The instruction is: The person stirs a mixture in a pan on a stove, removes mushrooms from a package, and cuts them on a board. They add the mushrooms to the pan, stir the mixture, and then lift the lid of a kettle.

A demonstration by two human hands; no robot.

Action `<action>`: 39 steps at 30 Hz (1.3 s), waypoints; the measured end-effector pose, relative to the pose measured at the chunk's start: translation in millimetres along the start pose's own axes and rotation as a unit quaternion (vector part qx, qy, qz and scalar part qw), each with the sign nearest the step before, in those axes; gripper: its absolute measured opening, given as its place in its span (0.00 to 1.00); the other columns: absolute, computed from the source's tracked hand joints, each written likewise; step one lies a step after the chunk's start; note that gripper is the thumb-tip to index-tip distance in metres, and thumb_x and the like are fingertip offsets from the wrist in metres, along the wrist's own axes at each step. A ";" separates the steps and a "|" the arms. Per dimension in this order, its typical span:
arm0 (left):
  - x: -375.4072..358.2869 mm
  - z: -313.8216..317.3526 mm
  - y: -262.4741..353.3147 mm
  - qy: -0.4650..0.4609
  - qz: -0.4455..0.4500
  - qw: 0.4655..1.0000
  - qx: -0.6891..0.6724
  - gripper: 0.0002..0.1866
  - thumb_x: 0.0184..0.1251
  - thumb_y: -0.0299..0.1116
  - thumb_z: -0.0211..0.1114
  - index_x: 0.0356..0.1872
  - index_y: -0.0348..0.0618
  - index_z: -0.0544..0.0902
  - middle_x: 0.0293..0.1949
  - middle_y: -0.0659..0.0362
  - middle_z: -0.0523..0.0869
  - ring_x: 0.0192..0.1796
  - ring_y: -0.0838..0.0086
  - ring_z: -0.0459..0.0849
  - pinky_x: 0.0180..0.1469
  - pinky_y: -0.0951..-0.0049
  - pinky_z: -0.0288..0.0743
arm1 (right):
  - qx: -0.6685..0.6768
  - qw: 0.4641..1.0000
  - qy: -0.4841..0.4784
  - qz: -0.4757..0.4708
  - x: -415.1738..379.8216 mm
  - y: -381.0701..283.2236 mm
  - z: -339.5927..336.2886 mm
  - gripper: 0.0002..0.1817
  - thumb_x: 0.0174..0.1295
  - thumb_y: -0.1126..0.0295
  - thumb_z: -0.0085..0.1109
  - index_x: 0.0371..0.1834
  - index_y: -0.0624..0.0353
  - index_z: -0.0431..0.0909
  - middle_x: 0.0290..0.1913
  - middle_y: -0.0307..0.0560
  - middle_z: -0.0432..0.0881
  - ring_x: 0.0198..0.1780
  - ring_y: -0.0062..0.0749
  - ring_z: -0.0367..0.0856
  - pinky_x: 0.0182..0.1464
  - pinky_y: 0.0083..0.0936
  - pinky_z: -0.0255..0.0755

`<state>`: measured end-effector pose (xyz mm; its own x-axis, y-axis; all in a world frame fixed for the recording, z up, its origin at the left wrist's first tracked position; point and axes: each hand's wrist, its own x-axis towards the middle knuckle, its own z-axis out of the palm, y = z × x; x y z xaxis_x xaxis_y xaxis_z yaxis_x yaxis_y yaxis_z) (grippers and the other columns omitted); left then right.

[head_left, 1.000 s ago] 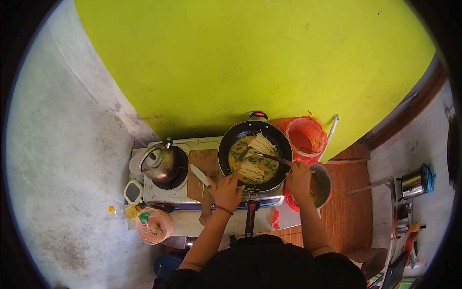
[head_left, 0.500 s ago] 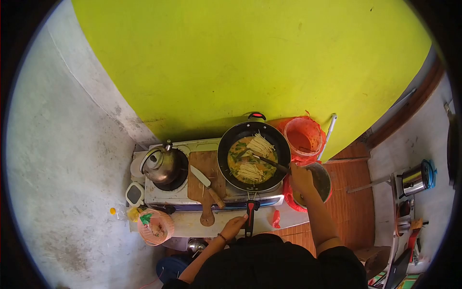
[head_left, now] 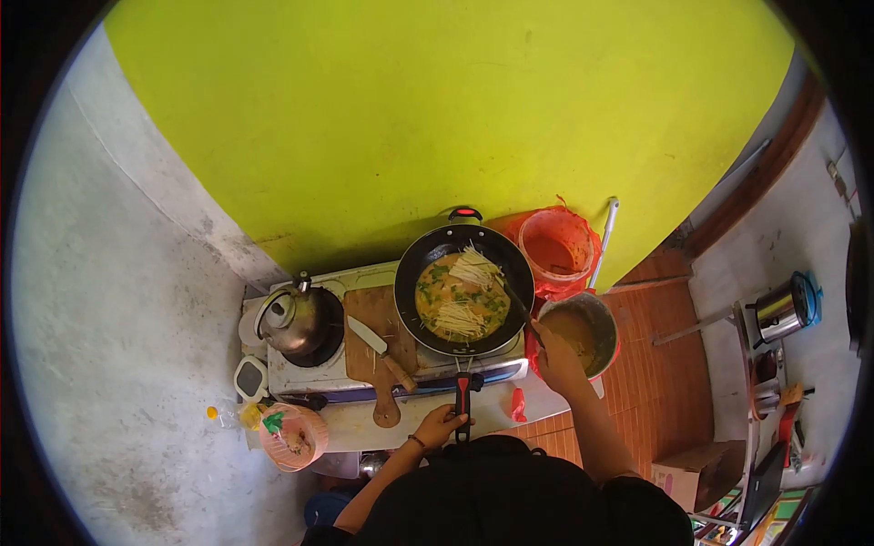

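My left hand (head_left: 442, 426) is closed around the black and red handle (head_left: 462, 397) of a dark wok (head_left: 411, 264) on the stove. Inside the wok is a yellowish soupy dish (head_left: 448, 296) with green pieces and two bunches of thin white enoki mushrooms (head_left: 459, 318). Closed on a dark-handled spatula (head_left: 519, 305), my right hand (head_left: 560, 359) is at the wok's right rim. The spatula lies along the right inner wall, and I cannot make out its head clearly. Just beyond this hand stands a pot (head_left: 601, 318) with murky liquid in it.
Left of the wok, a knife (head_left: 369, 337) lies on a wooden cutting board (head_left: 385, 412). A metal kettle (head_left: 296, 323) occupies the left burner. A pink basket (head_left: 314, 437) stands at the counter's front left. Behind the pot is a red-lined bucket (head_left: 557, 238).
The spatula has shifted from the middle of the food to the wok's right wall, and my right hand has turned lower beside the rim. My left hand stays on the handle. The view has shifted slightly.
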<state>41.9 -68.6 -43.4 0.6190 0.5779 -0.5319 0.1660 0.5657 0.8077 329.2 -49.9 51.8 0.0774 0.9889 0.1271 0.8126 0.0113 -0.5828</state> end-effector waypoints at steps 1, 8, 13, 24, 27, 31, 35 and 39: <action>-0.7 0.2 0.9 -0.001 0.004 1.000 0.006 0.18 0.71 0.36 0.57 0.53 0.32 0.72 0.46 0.52 0.85 0.50 0.71 0.82 0.54 0.72 0.74 | -0.033 0.999 -0.012 0.021 -0.4 -3.2 -0.6 0.28 0.58 0.75 0.49 0.65 0.53 0.65 0.45 0.62 0.77 0.45 0.59 0.77 0.48 0.46 0.71; 1.5 -0.9 -5.4 -0.001 0.022 1.000 0.019 0.18 0.71 0.36 0.57 0.54 0.32 0.73 0.47 0.51 0.85 0.50 0.70 0.83 0.54 0.72 0.74 | -0.135 0.989 -0.034 0.055 -0.1 -9.4 8.0 0.25 0.61 0.70 0.48 0.64 0.46 0.69 0.37 0.58 0.76 0.36 0.57 0.80 0.37 0.48 0.75; 0.6 1.1 -5.7 0.000 0.012 1.000 -0.016 0.16 0.72 0.35 0.56 0.52 0.31 0.73 0.46 0.52 0.85 0.51 0.72 0.82 0.57 0.73 0.73 | -0.087 0.996 -0.003 0.037 0.3 -10.5 -1.7 0.27 0.56 0.74 0.51 0.62 0.45 0.72 0.36 0.60 0.77 0.37 0.56 0.79 0.41 0.47 0.73; 0.3 4.6 -5.1 0.028 0.027 0.999 -0.035 0.15 0.70 0.35 0.58 0.49 0.33 0.76 0.43 0.52 0.86 0.46 0.72 0.84 0.52 0.75 0.74 | -0.084 0.996 -0.029 0.025 2.0 -20.1 11.8 0.25 0.56 0.73 0.50 0.60 0.48 0.71 0.32 0.60 0.79 0.34 0.57 0.80 0.38 0.49 0.74; 8.3 3.3 -7.0 0.045 0.023 0.998 -0.028 0.16 0.70 0.38 0.59 0.48 0.33 0.76 0.43 0.52 0.86 0.46 0.72 0.83 0.52 0.74 0.75 | -0.014 1.000 -0.019 0.015 6.0 -9.4 20.1 0.25 0.55 0.74 0.50 0.60 0.52 0.69 0.32 0.62 0.79 0.35 0.58 0.80 0.38 0.50 0.73; 27.1 6.0 -1.1 0.077 0.003 0.996 -0.036 0.19 0.70 0.42 0.59 0.49 0.33 0.75 0.44 0.51 0.85 0.46 0.68 0.84 0.49 0.71 0.77 | 0.014 0.998 -0.049 0.024 9.2 -16.9 18.8 0.25 0.55 0.75 0.50 0.59 0.54 0.68 0.33 0.64 0.79 0.36 0.60 0.79 0.39 0.51 0.72; 33.8 21.9 14.9 0.103 -0.029 0.971 -0.215 0.20 0.70 0.45 0.58 0.50 0.37 0.73 0.43 0.51 0.83 0.43 0.65 0.85 0.42 0.69 0.80 | -0.001 0.998 -0.035 0.050 8.7 -33.3 16.9 0.23 0.56 0.75 0.51 0.58 0.54 0.69 0.34 0.65 0.79 0.38 0.61 0.79 0.41 0.51 0.70; 34.3 24.1 16.2 0.094 -0.045 0.967 -0.233 0.20 0.71 0.47 0.57 0.51 0.41 0.72 0.37 0.54 0.81 0.37 0.68 0.84 0.37 0.70 0.79 | -0.066 0.992 -0.055 0.089 2.0 -35.8 24.0 0.22 0.57 0.73 0.51 0.57 0.53 0.71 0.33 0.64 0.80 0.37 0.61 0.79 0.40 0.51 0.72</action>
<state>84.3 -53.9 -42.5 0.4607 0.5858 -0.6667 -0.1787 0.7970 0.5769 286.4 -44.8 53.6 0.1690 0.9838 -0.0602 0.8611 -0.1770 -0.4765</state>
